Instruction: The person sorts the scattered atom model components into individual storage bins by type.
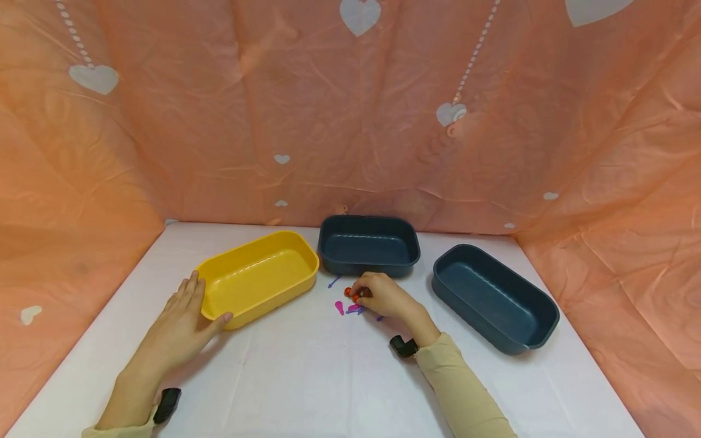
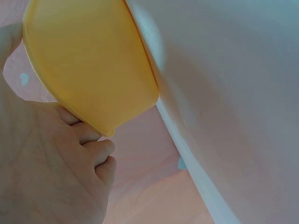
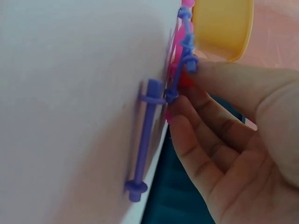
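Observation:
My left hand (image 1: pixel 183 313) rests at the near left corner of a yellow bin (image 1: pixel 263 304), its fingers extended along the rim and the thumb spread against the front side. In the left wrist view the palm faces the bin's outer wall (image 2: pixel 93 60). My right hand (image 1: pixel 386 296) is low over a small pile of plastic pieces, thumb and fingertips pinching a small red round piece (image 3: pixel 187 80). A second red piece (image 1: pixel 347 291) lies beside those fingertips. Around them are pink bulb-shaped pieces (image 1: pixel 339 307) and several thin purple rods with collars (image 3: pixel 145 140).
Behind the pile stands a dark blue bin (image 1: pixel 367 267), and another dark blue bin (image 1: pixel 493 316) sits angled to the right. A white cloth covers the table (image 1: pixel 296 377). Orange curtains (image 1: pixel 219 121) with white hearts hang around its back and sides.

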Tool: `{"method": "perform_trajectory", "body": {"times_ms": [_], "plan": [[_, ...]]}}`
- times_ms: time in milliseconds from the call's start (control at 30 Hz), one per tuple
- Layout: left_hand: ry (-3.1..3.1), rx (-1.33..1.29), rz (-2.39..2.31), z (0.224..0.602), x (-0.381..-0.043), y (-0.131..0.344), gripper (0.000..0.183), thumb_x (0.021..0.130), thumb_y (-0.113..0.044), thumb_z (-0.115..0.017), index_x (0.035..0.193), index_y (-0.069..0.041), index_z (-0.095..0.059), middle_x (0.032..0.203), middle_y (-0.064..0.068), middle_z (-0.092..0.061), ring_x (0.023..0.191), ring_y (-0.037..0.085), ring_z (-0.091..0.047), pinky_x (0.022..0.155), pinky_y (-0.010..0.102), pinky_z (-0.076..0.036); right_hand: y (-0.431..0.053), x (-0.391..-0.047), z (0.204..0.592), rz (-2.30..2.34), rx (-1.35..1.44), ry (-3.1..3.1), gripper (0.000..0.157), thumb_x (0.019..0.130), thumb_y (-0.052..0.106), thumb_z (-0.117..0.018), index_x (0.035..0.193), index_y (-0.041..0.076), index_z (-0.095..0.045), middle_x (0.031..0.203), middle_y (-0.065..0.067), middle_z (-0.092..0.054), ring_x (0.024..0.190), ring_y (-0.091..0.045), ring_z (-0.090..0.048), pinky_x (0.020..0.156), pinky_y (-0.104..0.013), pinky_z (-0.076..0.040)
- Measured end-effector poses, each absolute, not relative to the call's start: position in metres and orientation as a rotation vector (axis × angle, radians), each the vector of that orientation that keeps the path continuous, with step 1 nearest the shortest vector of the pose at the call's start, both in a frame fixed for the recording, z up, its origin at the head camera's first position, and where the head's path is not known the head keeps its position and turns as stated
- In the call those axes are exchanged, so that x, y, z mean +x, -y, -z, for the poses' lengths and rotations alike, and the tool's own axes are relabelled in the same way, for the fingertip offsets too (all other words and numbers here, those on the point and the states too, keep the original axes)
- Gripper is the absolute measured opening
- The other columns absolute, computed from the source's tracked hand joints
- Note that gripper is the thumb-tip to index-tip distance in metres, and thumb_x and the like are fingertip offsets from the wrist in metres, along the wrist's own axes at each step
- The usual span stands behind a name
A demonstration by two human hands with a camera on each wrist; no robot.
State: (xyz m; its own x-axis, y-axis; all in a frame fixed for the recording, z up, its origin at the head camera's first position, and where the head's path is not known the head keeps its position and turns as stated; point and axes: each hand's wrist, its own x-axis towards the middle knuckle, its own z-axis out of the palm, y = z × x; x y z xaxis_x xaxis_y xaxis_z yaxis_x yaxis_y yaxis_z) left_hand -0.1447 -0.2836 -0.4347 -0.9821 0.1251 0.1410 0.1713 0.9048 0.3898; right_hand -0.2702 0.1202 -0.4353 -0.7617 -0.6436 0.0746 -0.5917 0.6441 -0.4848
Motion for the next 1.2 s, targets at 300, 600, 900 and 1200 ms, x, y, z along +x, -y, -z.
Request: {"method": "perform_trajectory", "body": {"times_ms": [300, 600, 900, 1200], "plan": [[2.953, -0.231, 0.619, 0.4345, -0.1450, 0.2837, 0.103, 0.103, -0.057, -0.055, 0.158, 0.018, -0.011, 0.168, 0.035, 0.001, 0.154, 0.056, -0.007, 0.125, 0.066, -0.007, -0.1204, -0.2697, 0.4361, 0.781, -0.990, -2.751, 0.015, 0.092, 0.004, -0.078, 0.107, 0.009, -0.079, 0.100, -0.002, -0.068, 0.093, -0.017, -0.061, 0.085, -0.030, -0.058], [2.945, -0.232, 0.625, 0.4346, -0.1445, 0.2833, 0.103, 0.103, -0.056, -0.056, 0.158, 0.018, -0.011, 0.168, 0.035, 0.000, 0.153, 0.057, -0.008, 0.125, 0.065, -0.006, -0.1203, -0.2684, 0.4321, 0.809, -1.022, -2.764, 0.014, 0.093, 0.006, -0.078, 0.107, 0.008, -0.078, 0.101, -0.003, -0.068, 0.093, -0.018, -0.061, 0.085, -0.031, -0.058], [2.939, -0.232, 0.623, 0.4356, -0.1438, 0.2842, 0.102, 0.103, -0.056, -0.056, 0.158, 0.017, -0.010, 0.168, 0.035, 0.000, 0.153, 0.057, -0.009, 0.126, 0.064, -0.004, -0.1186, -0.2684, 0.4285, 0.929, -1.113, -2.820, 0.017, 0.094, 0.008, -0.076, 0.111, 0.006, -0.077, 0.102, -0.004, -0.067, 0.091, -0.019, -0.063, 0.082, -0.030, -0.057], [2.948, -0.229, 0.620, 0.4341, -0.1431, 0.2835, 0.103, 0.103, -0.057, -0.055, 0.158, 0.017, -0.010, 0.168, 0.035, 0.000, 0.153, 0.057, -0.009, 0.125, 0.066, -0.008, -0.1135, -0.2671, 0.4268, 1.196, -1.123, -2.835, 0.019, 0.094, 0.008, -0.077, 0.113, 0.005, -0.076, 0.104, -0.002, -0.067, 0.090, -0.016, -0.064, 0.080, -0.030, -0.059]]}}
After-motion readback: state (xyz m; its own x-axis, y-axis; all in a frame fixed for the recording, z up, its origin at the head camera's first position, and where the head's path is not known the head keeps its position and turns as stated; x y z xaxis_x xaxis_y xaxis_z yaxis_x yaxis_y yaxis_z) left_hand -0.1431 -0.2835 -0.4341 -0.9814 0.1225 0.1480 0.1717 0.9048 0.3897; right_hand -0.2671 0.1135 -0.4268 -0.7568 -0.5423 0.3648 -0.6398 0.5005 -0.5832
